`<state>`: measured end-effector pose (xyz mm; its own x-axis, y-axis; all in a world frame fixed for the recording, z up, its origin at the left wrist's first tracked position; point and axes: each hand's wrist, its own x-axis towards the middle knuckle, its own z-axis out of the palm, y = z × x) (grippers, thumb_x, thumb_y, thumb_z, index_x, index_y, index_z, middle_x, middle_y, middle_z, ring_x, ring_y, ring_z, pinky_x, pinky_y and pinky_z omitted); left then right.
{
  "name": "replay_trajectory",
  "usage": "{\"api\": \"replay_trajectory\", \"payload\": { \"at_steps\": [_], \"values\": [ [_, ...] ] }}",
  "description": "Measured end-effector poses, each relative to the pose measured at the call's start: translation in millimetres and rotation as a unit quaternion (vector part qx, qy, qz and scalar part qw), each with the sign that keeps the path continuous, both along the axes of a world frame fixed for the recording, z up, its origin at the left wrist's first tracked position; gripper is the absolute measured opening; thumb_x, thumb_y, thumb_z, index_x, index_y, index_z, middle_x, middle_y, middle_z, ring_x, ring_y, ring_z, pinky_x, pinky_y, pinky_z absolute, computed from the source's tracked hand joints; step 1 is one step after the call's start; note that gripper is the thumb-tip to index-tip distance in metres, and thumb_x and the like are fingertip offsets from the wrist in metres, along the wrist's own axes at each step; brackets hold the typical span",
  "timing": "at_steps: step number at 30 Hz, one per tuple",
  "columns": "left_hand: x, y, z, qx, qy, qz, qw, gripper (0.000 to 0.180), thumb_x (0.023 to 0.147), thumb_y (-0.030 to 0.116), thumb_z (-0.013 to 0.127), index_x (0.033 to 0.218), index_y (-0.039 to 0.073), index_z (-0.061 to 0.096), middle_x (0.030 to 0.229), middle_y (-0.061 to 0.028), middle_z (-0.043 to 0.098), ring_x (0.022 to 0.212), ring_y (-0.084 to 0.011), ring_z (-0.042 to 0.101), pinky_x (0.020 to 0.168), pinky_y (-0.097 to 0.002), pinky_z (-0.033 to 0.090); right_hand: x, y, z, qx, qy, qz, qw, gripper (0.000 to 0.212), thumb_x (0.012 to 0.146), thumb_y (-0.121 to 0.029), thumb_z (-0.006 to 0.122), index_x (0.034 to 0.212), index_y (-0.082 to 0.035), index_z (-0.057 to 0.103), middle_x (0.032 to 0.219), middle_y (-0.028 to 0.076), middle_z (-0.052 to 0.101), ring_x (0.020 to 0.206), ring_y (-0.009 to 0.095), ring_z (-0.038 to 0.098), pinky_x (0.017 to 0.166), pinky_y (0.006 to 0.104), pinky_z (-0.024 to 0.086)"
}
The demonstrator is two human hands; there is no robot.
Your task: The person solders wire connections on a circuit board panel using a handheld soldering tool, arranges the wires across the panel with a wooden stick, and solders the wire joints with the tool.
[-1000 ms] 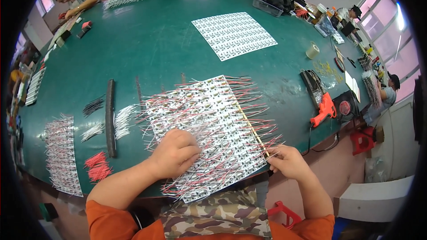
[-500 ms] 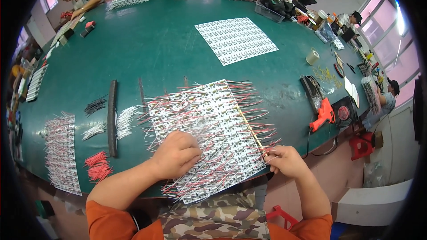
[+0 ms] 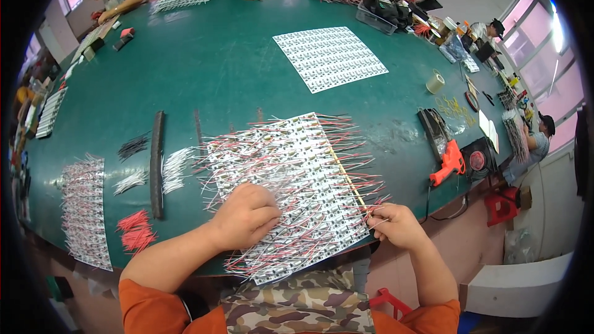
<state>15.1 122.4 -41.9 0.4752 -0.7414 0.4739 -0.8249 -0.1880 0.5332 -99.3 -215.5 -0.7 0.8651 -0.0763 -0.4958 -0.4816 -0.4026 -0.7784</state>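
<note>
In front of me lies a white circuit board panel (image 3: 304,180), bristling with thin red, white and dark wires that stick out past its edges. My left hand (image 3: 247,215) rests on its left-middle part with fingers curled; what they hold, if anything, is hidden. At the near right corner, my right hand (image 3: 397,225) pinches the end of a few wires (image 3: 371,210) with thumb and forefinger. A thin yellowish strip (image 3: 348,178) runs along the right side of the panel, toward the right hand.
To the left lie a dark bar (image 3: 157,164), red wires (image 3: 136,232), white wires (image 3: 176,171) and a narrow wired panel (image 3: 85,213). A bare panel (image 3: 331,59) is farther off. On the right are an orange glue gun (image 3: 450,162) and a spool (image 3: 435,81). Other people sit around the table.
The view has shifted slightly. My right hand has moved very little and still pinches at the panel's corner. My left hand keeps its place.
</note>
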Motion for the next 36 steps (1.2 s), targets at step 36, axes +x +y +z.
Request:
{"api": "replay_trajectory", "payload": {
  "at_steps": [36],
  "values": [
    [0,-2,-4,-0.005,0.006,0.001,1.000,0.014,0.077,0.008,0.073,0.089,0.008,0.066,0.092,-0.0051,0.061,0.089,-0.0272,0.060,0.080,-0.0416,0.044,-25,31,-1,-0.266,-0.254,0.216,0.905,0.031,0.081,-0.001,0.065,0.112,0.000,0.064,0.083,0.015,0.057,0.073,0.036,0.060,0.063,0.0434,0.050]
  ]
}}
